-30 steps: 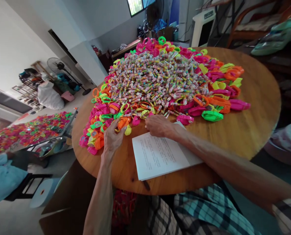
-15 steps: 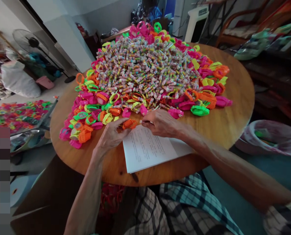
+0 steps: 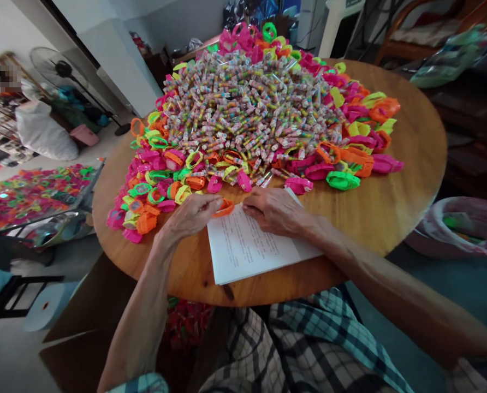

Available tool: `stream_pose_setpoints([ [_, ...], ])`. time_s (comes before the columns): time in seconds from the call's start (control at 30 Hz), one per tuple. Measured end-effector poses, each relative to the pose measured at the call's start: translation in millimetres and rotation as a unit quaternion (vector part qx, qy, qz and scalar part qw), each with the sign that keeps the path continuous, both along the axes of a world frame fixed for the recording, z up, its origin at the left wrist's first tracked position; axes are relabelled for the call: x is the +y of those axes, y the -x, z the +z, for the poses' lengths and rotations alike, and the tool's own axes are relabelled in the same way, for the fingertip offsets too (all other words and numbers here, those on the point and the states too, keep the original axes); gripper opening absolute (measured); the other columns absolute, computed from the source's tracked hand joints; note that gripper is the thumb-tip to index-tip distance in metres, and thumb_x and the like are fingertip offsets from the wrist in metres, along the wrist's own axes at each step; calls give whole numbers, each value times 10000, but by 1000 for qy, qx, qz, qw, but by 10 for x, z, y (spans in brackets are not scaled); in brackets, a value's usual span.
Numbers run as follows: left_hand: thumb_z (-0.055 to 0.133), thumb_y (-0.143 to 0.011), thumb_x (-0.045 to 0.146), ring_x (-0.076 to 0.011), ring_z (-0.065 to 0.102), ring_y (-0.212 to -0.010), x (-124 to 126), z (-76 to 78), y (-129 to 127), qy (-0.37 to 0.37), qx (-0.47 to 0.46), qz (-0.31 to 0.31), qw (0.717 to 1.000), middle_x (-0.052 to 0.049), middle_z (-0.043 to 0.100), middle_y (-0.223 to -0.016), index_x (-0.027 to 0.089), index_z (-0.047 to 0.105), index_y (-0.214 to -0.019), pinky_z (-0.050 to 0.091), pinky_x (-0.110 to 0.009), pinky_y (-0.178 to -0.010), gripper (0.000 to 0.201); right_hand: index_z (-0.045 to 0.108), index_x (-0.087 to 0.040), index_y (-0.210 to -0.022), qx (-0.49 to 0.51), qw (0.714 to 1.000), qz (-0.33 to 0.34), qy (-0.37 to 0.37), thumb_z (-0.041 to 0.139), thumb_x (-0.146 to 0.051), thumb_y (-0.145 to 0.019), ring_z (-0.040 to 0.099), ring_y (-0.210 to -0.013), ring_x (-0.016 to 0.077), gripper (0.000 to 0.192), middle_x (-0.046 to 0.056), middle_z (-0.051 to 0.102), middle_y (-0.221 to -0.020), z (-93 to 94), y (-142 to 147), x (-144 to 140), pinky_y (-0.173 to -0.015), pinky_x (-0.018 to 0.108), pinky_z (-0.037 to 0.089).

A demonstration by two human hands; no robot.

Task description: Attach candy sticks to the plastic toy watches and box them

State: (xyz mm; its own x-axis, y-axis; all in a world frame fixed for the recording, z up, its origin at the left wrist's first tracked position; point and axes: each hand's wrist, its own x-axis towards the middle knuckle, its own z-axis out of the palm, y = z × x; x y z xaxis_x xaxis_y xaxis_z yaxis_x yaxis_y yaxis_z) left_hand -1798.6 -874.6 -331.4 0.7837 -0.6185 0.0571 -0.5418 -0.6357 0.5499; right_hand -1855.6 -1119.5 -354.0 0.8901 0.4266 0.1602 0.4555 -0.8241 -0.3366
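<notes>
My left hand [image 3: 196, 213] pinches an orange toy watch [image 3: 224, 208], a plastic loop, above the near side of the pile. My right hand [image 3: 274, 210] lies over the far part of some printed paper sheets [image 3: 239, 248], its fingers curled together; whatever they hold is hidden beneath them. Just beyond both hands is a heap of small wrapped candy rolls [image 3: 247, 109] with coloured bands. Around the heap lie bright plastic toy watches [image 3: 147, 218] in pink, orange, yellow and green.
The round wooden table [image 3: 411, 136] carries the whole pile. More toy watches [image 3: 42, 191] cover a lower surface at left. At right stands a pink bin [image 3: 432, 229] with a plastic liner. A standing fan [image 3: 63, 68] and a white sack [image 3: 42, 131] are farther back.
The orange toy watch has turned so its open loop shows. My right fingers have come down onto the paper from a raised pinch. The view has shifted slightly.
</notes>
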Motion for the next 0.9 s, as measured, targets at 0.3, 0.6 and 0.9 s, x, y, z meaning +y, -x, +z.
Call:
stream_pose_setpoints([
  [0.3, 688, -850, 519, -108, 370, -546, -155, 138, -206, -65, 37, -34, 997, 28, 431, -576, 188, 592, -625, 251, -283, -528, 412, 762, -144, -1002, -10, 1000, 7, -4, 471, -231, -1039, 556, -790, 178, 305, 107, 700, -1043, -11, 35, -4, -656, 344, 243],
  [0.6, 728, -824, 392, -195, 657, -782, -210, 25, -166, -1, -36, -22, 999, -42, 758, -865, 183, 803, -960, 505, -324, -761, 260, 763, -135, -1017, -23, 1000, 3, -6, 467, -247, -1060, 573, -799, 173, 320, 109, 708, -1057, -16, 45, -8, -655, 349, 233],
  [0.9, 670, -924, 394, -130, 562, -660, -262, -349, -6, 252, 31, 66, 965, -5, 642, -794, 195, 704, -1240, 476, -265, -611, 376, 773, -134, -1081, -4, 1000, -11, -19, 474, -271, -1069, 621, -841, 194, 329, 112, 745, -1094, -5, 52, -4, -702, 341, 303],
])
